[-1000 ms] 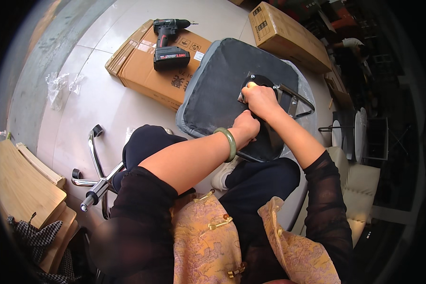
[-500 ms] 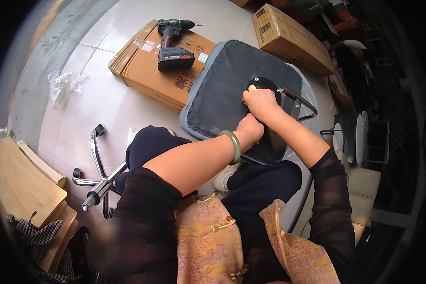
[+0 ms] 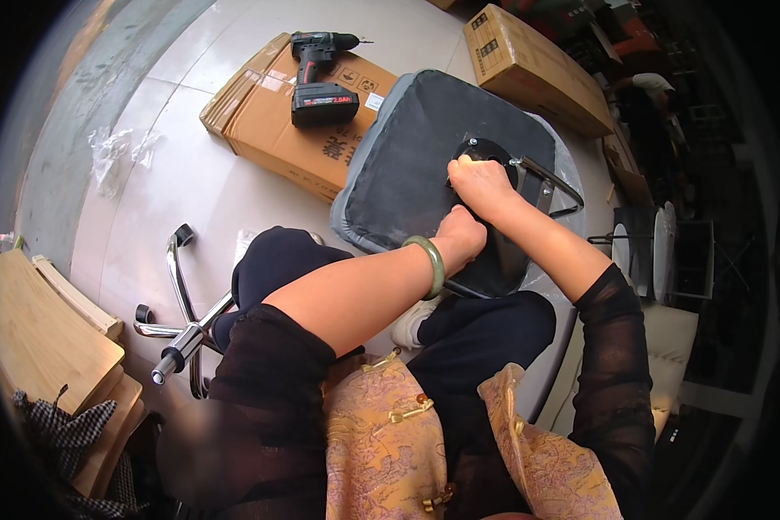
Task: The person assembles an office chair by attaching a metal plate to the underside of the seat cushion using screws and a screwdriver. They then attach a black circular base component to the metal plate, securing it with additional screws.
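A grey padded chair seat stands tilted in front of my knees, its dark underside facing me. On that underside a black metal plate with bolts and a bent metal bracket shows. My right hand is closed at the plate, thumb and fingers pressed together on something too small or hidden to name. Just nearer to me, my left hand, below a green bangle, is closed in a fist against the underside. Whatever it grips is hidden by its fingers.
A cordless drill lies on a cardboard box behind the seat. Another box stands at the far right. To my left are a chrome five-star chair base, wooden boards and crumpled clear plastic.
Both hands stay closed at the same spots on the seat's underside. The whole view has shifted very slightly; nothing else has visibly moved.
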A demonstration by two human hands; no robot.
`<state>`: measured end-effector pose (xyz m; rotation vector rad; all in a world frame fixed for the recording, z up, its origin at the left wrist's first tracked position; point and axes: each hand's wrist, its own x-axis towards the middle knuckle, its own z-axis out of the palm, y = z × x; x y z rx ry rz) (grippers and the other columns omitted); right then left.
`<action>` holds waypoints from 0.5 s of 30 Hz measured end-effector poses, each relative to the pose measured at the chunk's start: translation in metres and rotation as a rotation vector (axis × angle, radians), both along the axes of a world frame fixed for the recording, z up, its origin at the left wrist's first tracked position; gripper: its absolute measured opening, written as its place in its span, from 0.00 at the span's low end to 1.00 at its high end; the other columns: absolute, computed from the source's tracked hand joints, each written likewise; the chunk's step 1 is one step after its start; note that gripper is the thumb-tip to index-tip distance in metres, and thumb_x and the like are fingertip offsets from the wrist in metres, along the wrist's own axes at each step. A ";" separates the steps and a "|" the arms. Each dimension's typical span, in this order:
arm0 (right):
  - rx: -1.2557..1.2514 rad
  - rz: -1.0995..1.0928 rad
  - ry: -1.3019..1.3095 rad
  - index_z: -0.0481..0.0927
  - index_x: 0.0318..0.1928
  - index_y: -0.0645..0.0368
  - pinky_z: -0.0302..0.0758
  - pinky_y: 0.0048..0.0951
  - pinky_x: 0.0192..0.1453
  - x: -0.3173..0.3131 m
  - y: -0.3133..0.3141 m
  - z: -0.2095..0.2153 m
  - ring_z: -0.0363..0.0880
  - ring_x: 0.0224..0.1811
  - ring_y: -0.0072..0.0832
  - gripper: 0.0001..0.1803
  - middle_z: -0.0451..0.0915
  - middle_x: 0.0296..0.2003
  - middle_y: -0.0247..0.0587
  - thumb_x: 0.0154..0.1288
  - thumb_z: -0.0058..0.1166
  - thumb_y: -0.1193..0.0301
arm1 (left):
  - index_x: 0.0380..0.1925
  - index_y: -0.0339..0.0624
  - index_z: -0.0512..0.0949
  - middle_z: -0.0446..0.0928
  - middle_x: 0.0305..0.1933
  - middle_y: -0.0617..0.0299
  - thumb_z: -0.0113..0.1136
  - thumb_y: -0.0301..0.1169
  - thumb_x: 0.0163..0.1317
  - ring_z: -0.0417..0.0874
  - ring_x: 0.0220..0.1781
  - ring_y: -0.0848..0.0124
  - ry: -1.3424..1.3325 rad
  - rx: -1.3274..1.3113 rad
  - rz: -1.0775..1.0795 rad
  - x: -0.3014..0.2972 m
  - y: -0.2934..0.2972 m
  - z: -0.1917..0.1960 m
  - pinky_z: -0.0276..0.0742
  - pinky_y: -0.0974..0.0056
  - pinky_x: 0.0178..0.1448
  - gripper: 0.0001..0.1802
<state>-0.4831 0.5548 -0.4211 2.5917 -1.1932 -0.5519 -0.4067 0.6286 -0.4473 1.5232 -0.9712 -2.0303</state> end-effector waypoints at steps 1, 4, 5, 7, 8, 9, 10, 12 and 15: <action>0.000 -0.003 0.025 0.78 0.32 0.58 0.81 0.38 0.31 0.000 -0.001 0.001 0.85 0.30 0.39 0.04 0.81 0.30 0.44 0.56 0.55 0.71 | 0.42 0.32 0.70 0.77 0.30 0.50 0.49 0.24 0.63 0.79 0.25 0.63 0.002 -0.002 0.004 0.001 0.000 0.001 0.77 0.60 0.26 0.09; 0.053 0.012 -0.050 0.79 0.31 0.56 0.81 0.38 0.31 -0.003 -0.003 0.007 0.85 0.29 0.38 0.05 0.81 0.30 0.44 0.56 0.56 0.70 | 0.41 0.31 0.69 0.77 0.29 0.50 0.49 0.24 0.62 0.80 0.25 0.62 0.011 -0.005 0.000 0.002 0.000 0.002 0.77 0.59 0.25 0.09; 0.047 0.019 -0.069 0.79 0.30 0.56 0.81 0.37 0.31 -0.004 -0.003 0.009 0.84 0.28 0.38 0.05 0.81 0.30 0.43 0.56 0.56 0.69 | 0.41 0.31 0.69 0.77 0.29 0.50 0.49 0.24 0.62 0.80 0.25 0.62 0.016 -0.003 -0.010 0.002 -0.001 0.002 0.77 0.59 0.25 0.09; 0.034 0.027 -0.127 0.80 0.29 0.55 0.81 0.36 0.30 -0.005 -0.001 0.009 0.84 0.27 0.38 0.05 0.81 0.29 0.42 0.57 0.57 0.68 | 0.40 0.30 0.69 0.77 0.28 0.50 0.50 0.25 0.62 0.80 0.25 0.62 0.015 -0.007 -0.005 0.002 0.000 0.000 0.76 0.59 0.25 0.09; 0.028 0.033 -0.118 0.80 0.29 0.55 0.80 0.37 0.30 -0.005 -0.001 0.009 0.84 0.27 0.38 0.05 0.80 0.29 0.41 0.57 0.57 0.68 | 0.40 0.30 0.69 0.77 0.28 0.50 0.50 0.25 0.62 0.80 0.24 0.61 0.010 -0.017 0.009 0.000 0.000 -0.002 0.76 0.59 0.25 0.09; 0.024 0.052 -0.126 0.80 0.29 0.55 0.80 0.37 0.30 -0.005 0.000 0.007 0.84 0.27 0.38 0.05 0.80 0.29 0.41 0.57 0.57 0.67 | 0.40 0.30 0.69 0.77 0.28 0.50 0.50 0.25 0.62 0.80 0.24 0.61 0.004 -0.027 0.022 -0.002 0.001 -0.004 0.76 0.59 0.25 0.10; 0.022 0.052 -0.118 0.80 0.29 0.54 0.80 0.37 0.30 -0.005 0.000 0.006 0.84 0.27 0.38 0.06 0.80 0.28 0.40 0.57 0.57 0.67 | 0.40 0.29 0.70 0.77 0.28 0.49 0.50 0.25 0.61 0.80 0.24 0.61 -0.012 -0.047 0.024 -0.004 0.001 -0.006 0.76 0.58 0.26 0.10; 0.025 0.010 -0.035 0.78 0.33 0.56 0.80 0.39 0.32 -0.003 -0.002 0.003 0.83 0.30 0.40 0.06 0.79 0.30 0.41 0.57 0.58 0.68 | 0.40 0.29 0.70 0.78 0.28 0.48 0.50 0.24 0.61 0.80 0.24 0.60 -0.044 -0.087 0.033 -0.007 0.000 -0.011 0.76 0.58 0.27 0.10; 0.048 -0.007 0.000 0.77 0.35 0.56 0.80 0.39 0.33 -0.003 -0.005 0.002 0.83 0.31 0.42 0.08 0.79 0.31 0.42 0.56 0.59 0.68 | 0.40 0.28 0.71 0.78 0.29 0.47 0.51 0.25 0.60 0.80 0.23 0.60 -0.072 -0.128 0.027 -0.007 0.001 -0.014 0.76 0.57 0.27 0.11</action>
